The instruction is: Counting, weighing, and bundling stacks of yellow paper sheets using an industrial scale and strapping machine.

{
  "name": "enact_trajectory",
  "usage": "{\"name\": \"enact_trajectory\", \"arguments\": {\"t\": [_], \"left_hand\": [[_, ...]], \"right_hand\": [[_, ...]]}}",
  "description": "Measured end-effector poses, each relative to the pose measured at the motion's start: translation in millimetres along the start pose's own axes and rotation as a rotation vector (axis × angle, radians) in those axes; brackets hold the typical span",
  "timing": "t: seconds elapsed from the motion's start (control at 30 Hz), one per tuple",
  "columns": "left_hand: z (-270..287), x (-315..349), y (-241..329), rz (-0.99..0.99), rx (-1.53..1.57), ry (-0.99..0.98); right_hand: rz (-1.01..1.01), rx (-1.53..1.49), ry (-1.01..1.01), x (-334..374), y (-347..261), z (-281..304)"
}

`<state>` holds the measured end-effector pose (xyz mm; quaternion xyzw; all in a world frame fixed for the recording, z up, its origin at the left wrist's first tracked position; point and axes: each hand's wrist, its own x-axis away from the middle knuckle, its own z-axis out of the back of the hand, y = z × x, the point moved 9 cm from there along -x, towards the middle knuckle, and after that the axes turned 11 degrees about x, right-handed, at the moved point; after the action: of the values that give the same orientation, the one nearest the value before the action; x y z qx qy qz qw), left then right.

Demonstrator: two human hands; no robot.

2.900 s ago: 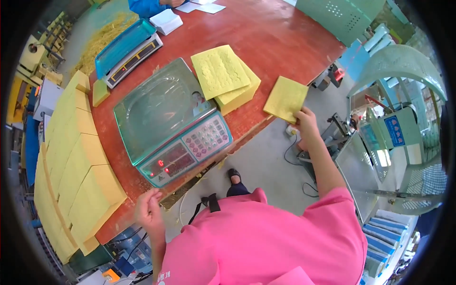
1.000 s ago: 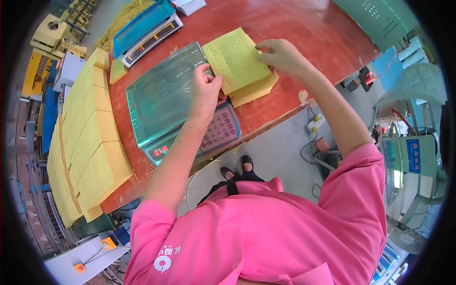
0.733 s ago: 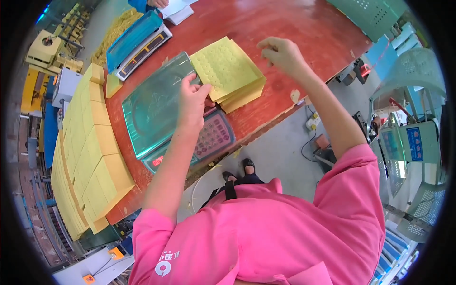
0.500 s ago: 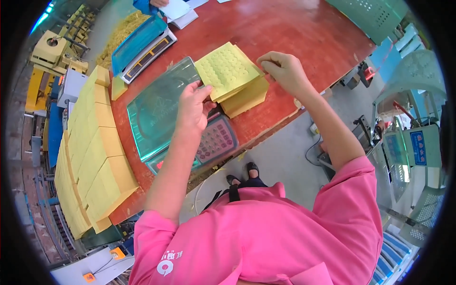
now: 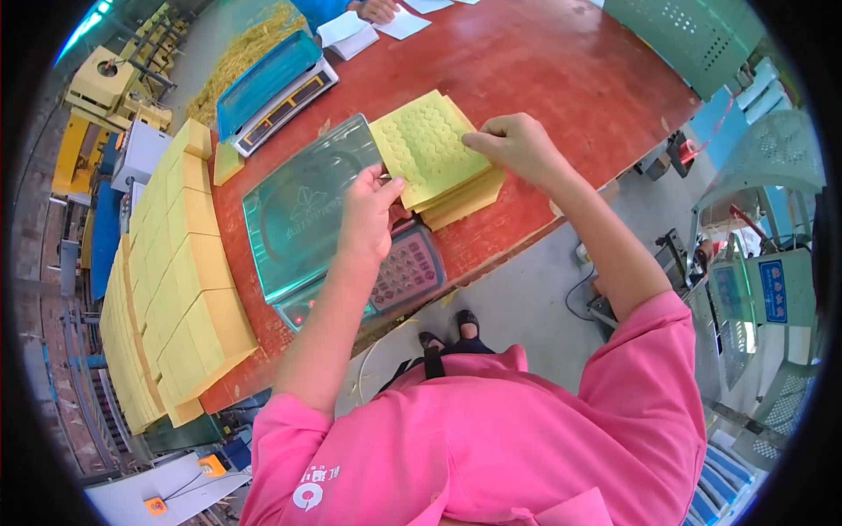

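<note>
A yellow embossed sheet (image 5: 427,145) lies on top of a pile of yellow sheets (image 5: 460,195) on the red table (image 5: 561,79). My right hand (image 5: 517,147) pinches the sheet's right edge. My left hand (image 5: 368,215) holds its left edge, just over the green weighing scale (image 5: 303,219) and its keypad (image 5: 405,272). Both hands grip the same top sheet, which is lifted slightly off the pile.
Long rows of stacked yellow sheets (image 5: 167,280) line the table's left side. A second blue scale (image 5: 272,88) stands farther back. Another person's hand (image 5: 379,9) rests on white papers (image 5: 349,33) at the far end. Green and blue crates (image 5: 693,35) stand at the right.
My right hand brought a yellow sheet from the table's right edge onto the pile. My left hand rose from my side to the pile's left edge; both now hold the top sheet.
</note>
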<state>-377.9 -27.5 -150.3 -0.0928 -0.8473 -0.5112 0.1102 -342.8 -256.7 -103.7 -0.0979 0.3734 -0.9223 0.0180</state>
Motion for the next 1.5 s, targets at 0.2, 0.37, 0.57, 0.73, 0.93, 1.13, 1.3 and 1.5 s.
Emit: {"name": "enact_trajectory", "arguments": {"t": [0.2, 0.37, 0.57, 0.73, 0.93, 1.13, 1.3, 1.5], "left_hand": [[1.7, 8.3, 20.7, -0.124, -0.358, 0.017], [-14.3, 10.0, 61.5, -0.624, -0.838, 0.074], [-85.8, 16.3, 40.4, -0.742, -1.486, -0.239], [-86.1, 5.1, 19.7, -0.53, -1.572, -0.46], [-84.4, 4.5, 23.6, -0.605, -1.489, -0.551], [-78.2, 12.6, 21.6, -0.785, -1.331, -0.617], [-79.1, 23.9, 5.0, -0.924, -1.366, -0.581], [-52.4, 70.2, 43.8, -0.951, -1.285, -0.427]], "right_hand": [[0.26, -0.367, 0.311, 17.0, -7.7, 41.8], [0.018, -0.698, 0.501, 26.1, 140.7, 82.7], [-0.36, -0.463, 0.367, 23.7, 209.0, 8.9], [0.021, 0.45, 0.476, 25.9, 141.2, 24.5], [0.107, 0.142, 0.434, 23.1, 40.9, 26.5], [0.154, 0.181, 0.388, 26.4, 10.7, -0.2], [0.228, -0.016, 0.383, 34.9, 16.3, -9.2], [0.284, 0.127, 0.483, 53.0, -5.6, 1.4]]}}
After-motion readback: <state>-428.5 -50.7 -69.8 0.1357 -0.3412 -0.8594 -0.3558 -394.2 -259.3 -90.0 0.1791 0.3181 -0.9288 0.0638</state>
